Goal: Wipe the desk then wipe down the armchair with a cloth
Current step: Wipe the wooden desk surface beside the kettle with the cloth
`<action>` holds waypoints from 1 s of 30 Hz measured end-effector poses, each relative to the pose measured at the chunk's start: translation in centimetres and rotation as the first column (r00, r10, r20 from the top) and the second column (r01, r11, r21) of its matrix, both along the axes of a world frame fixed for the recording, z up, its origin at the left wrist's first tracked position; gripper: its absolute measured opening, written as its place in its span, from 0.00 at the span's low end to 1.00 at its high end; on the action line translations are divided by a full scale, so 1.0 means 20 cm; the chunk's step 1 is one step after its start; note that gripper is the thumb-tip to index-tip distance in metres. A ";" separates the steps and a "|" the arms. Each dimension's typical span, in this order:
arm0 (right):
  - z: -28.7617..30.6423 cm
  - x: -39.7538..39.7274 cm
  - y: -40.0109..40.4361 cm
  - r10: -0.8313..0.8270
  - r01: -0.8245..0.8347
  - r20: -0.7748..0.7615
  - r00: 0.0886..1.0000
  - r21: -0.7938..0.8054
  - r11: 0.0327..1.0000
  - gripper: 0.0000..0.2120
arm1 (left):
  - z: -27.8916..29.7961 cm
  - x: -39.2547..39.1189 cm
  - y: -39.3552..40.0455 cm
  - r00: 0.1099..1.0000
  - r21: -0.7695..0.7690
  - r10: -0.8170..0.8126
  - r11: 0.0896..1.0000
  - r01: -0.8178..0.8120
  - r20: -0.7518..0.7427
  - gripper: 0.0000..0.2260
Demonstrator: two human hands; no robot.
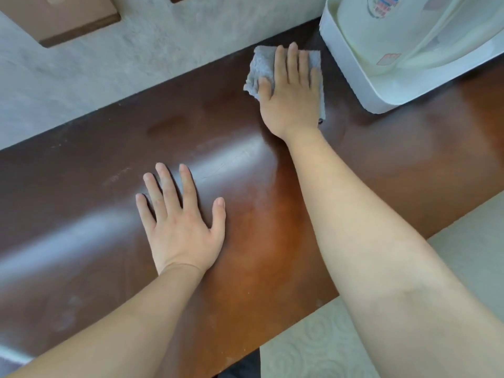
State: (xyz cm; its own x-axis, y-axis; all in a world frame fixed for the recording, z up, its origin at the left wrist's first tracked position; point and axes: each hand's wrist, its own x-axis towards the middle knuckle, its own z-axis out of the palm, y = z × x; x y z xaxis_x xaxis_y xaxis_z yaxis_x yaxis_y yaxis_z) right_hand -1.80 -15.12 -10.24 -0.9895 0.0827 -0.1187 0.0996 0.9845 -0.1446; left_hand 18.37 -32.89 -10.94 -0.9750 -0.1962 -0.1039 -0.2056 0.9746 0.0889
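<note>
Right hand (pixel 290 95) presses flat, fingers straight, on soft light grey folded microfibre cloth (pixel 261 68); likely bunches under palm. Left hand (pixel 181 227) splayed on glossy brown table (pixel 381 148).

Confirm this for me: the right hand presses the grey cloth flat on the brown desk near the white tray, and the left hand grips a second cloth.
One thing is wrong. In the head view the left hand holds no cloth; it rests flat and open on the desk. The rest stands: the right hand presses the grey cloth near the white tray.

Home room, glossy brown wooden desk (pixel 109 186), plastered wall (pixel 136 50), white tray (pixel 354 85), patterned carpet (pixel 313 345)
</note>
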 end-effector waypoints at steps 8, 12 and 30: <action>0.04 1.09 -0.19 0.193 -0.193 -0.002 0.981 -0.084 0.978 0.30 | 0.01 0.01 0.00 1.000 0.003 -0.003 1.000 0.003 0.025 0.35; 0.05 0.91 -0.05 0.377 -0.374 0.043 0.925 -0.061 0.925 0.30 | 0.01 0.00 0.00 1.000 0.010 -0.007 1.000 0.007 0.019 0.35; 0.05 1.37 -0.21 -0.005 0.006 0.006 1.000 -0.111 0.994 0.30 | 0.02 0.01 -0.01 1.000 0.031 -0.010 0.999 0.010 0.015 0.36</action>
